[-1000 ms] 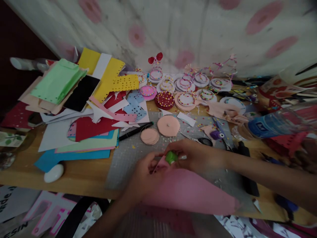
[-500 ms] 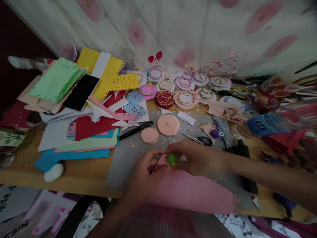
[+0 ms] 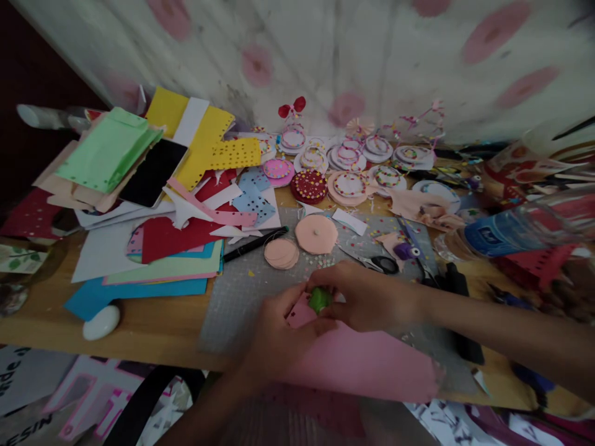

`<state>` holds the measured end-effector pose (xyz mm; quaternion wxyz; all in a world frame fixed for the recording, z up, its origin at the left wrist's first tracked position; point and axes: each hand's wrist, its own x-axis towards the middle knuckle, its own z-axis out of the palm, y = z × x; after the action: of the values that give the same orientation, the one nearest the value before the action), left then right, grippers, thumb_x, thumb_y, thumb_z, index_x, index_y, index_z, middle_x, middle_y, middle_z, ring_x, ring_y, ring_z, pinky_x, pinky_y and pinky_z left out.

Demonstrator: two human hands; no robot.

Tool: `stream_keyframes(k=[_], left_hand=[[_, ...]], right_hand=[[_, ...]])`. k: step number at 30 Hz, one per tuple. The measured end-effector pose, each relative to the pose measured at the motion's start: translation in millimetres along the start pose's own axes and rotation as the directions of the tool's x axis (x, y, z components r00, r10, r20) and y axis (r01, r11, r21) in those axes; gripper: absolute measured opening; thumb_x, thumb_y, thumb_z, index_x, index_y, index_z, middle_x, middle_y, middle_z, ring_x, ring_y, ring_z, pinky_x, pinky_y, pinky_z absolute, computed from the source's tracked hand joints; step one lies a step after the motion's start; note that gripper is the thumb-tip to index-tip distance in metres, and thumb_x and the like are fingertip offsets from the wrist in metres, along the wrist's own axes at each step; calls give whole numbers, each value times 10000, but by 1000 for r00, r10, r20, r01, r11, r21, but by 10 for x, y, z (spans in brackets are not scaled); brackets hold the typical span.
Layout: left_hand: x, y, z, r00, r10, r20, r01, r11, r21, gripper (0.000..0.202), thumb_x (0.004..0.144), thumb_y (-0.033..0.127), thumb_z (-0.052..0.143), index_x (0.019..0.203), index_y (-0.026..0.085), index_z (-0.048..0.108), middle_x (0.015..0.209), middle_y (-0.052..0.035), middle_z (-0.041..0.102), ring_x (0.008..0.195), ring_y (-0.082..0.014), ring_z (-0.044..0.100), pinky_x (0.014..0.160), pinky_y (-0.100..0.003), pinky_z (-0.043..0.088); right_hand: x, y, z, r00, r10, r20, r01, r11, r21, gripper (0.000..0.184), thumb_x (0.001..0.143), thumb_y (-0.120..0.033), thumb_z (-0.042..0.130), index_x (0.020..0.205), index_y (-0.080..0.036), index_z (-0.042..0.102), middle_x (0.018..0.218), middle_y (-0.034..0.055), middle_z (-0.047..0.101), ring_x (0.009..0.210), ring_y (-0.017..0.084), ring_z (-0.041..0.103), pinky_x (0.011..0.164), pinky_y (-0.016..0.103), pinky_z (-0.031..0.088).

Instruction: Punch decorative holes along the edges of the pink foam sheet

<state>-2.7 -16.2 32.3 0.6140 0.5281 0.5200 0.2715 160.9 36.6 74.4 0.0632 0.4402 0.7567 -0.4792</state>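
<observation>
A large pink paper sheet [image 3: 367, 362] lies over the grey cutting mat [image 3: 232, 303] at the table's front. My left hand [image 3: 276, 331] pinches the sheet's upper left corner, fingers closed on it. My right hand [image 3: 367, 294] grips a small green paper punch [image 3: 320, 299] pressed on that same corner. Two peach paper circles [image 3: 316, 234] lie on the mat just beyond my hands.
Stacks of coloured paper [image 3: 153, 186] fill the left side, with a black pen [image 3: 253, 243] beside them. Decorated paper discs [image 3: 348, 164] line the back by the wall. Scissors [image 3: 379, 263], a purple punch [image 3: 403, 251] and a plastic bottle [image 3: 515, 229] lie right. A white egg-shaped object [image 3: 101, 323] sits front left.
The pink sheet has shifted slightly under the punch, and my left hand's fingers have closed lower on its corner. My right hand stays on the green punch.
</observation>
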Motion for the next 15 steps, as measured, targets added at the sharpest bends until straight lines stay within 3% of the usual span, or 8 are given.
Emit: stream_keyframes(k=[5,11,13,15], left_hand=[[34,-8,29,1000,-5,-22,4,999,-40,338,720,313,715,1028,175,692,942,-41,727,907,-234,645,774,-291,481],[24,-71,-113,991,-63,118,74,994,-86,589,660,256,776,1214,192,589,1170,-81,667,1066,-257,615,882,-333,475],[0,-99,-162,987,-96,128,109,989,-99,570,707,221,713,1252,189,551,1095,-75,687,988,-236,641,805,-311,489],[-23,-119,-189,984,-136,113,149,983,-110,493,758,203,628,1243,188,541,898,-39,707,809,-197,660,661,-263,472]], right_hand=[[56,58,7,1000,-1,2,1,1000,22,171,742,-92,616,888,-168,658,765,24,656,698,158,579,583,243,411],[42,80,-24,999,-19,44,16,996,84,139,765,-94,608,896,-127,639,783,25,644,731,162,582,647,265,447],[25,99,-33,999,-9,51,3,994,110,155,760,-92,616,909,-126,640,795,25,649,747,164,589,660,268,455],[14,121,-36,998,-3,62,-5,993,121,175,756,-116,639,930,-133,649,804,23,654,761,169,596,671,271,461]])
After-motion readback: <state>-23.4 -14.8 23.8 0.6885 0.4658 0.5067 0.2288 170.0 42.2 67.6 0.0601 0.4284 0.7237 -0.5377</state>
